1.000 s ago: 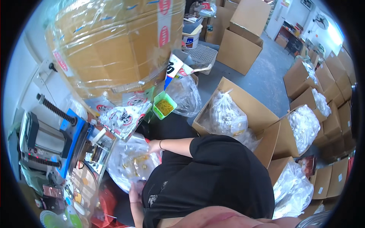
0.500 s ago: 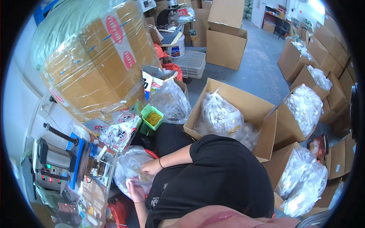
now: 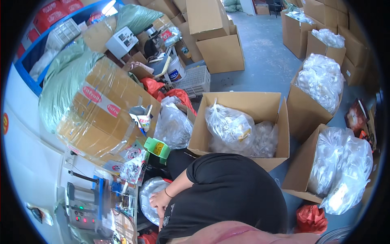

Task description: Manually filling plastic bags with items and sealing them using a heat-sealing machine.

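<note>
A clear plastic bag (image 3: 148,196) lines a round red-rimmed container at the lower left of the head view. Over its right edge, my right hand (image 3: 160,199), wearing a dark wrist band, has its fingers curled in. Whatever it may hold is too small to make out. Just below it is my left hand (image 3: 161,212), meeting the right one; its fingers are mostly hidden. Beyond the bag, a light-green plastic box (image 3: 152,144) contains yellow, band-like strands.
An open cardboard box (image 3: 260,162) with filled clear bags stands ahead. More boxes of bags (image 3: 320,79) line the right side, and a red plastic bag (image 3: 311,219) lies near me. At the left are a press-like machine (image 3: 83,203) and a large wrapped carton (image 3: 107,101).
My hands, earlier apart over the bag with the left fingers extended, are now together at its right edge. The whole view has turned, showing more at the far left.
</note>
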{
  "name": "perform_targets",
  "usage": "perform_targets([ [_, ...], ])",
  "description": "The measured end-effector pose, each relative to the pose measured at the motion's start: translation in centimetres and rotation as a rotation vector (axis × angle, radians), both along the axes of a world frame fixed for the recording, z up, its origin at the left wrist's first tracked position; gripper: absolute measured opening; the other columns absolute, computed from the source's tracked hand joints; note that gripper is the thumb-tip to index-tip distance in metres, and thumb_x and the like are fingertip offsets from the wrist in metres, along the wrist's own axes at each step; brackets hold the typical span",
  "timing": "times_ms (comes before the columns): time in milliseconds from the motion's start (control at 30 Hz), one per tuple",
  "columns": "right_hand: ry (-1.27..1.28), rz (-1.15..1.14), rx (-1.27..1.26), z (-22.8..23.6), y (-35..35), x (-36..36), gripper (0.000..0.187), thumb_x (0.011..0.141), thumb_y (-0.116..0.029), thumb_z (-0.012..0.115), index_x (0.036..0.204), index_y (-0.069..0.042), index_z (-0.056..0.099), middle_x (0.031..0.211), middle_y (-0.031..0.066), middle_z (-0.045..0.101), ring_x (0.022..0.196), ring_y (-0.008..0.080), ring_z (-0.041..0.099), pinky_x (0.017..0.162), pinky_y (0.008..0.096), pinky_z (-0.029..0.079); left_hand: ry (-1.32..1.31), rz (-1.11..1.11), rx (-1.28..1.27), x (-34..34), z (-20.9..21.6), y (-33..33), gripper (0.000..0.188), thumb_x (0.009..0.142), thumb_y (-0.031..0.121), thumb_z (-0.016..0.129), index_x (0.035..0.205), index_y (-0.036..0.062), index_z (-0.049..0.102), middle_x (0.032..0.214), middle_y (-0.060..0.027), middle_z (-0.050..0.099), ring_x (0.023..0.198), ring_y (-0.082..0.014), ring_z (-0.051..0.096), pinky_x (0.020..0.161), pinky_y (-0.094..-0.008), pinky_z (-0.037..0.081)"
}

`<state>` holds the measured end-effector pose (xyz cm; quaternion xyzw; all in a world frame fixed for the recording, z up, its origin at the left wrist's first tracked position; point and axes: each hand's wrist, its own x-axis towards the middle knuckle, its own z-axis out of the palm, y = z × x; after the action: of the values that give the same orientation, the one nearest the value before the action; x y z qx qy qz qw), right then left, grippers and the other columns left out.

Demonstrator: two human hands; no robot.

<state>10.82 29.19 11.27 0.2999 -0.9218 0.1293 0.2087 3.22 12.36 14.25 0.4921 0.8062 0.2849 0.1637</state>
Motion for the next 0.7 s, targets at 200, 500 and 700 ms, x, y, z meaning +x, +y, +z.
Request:
perform_targets([
  [200,-0.3,0.024,-0.743,0.4,-1.5,-1.5,0.021,0.082,-0.024,0.067,0.092,-0.006,0.07,0.109,0.0145,0.063,0.099,0.0337,0.062,0.086,0.044,0.048,0.1,0.054,0.175,-2.4,-0.6,-1.8,0.026,0.091,0.007,0.061,0.116,0.0025,0.057,0.096,-0.0065,0.063,0.085,-0.0174,0.061,0.076,-0.0298,0.05],
  [500,-0.462,-0.134,-0.568,-6.0,3.0,-3.3,0.018,0.086,-0.02,0.061,0.09,-0.004,0.069,0.084,0.0154,0.07,0.08,0.0284,0.067,0.075,0.0396,0.051,0.127,0.071,0.352,-1.2,-3.5,0.0,0.028,0.089,0.005,0.065,0.115,0.0023,0.057,0.093,-0.0065,0.064,0.081,-0.0171,0.061,0.073,-0.0295,0.051],
  [700,-0.395,-0.19,-0.625,-0.6,1.1,0.8,0.015,0.083,-0.018,0.063,0.079,-0.004,0.067,0.083,0.0123,0.068,0.083,0.0299,0.065,0.075,0.041,0.049,0.121,0.12,0.443,-3.7,-8.8,-1.3,0.029,0.087,0.004,0.067,0.114,0.0021,0.058,0.092,-0.0065,0.064,0.078,-0.0168,0.061,0.07,-0.0292,0.051],
])
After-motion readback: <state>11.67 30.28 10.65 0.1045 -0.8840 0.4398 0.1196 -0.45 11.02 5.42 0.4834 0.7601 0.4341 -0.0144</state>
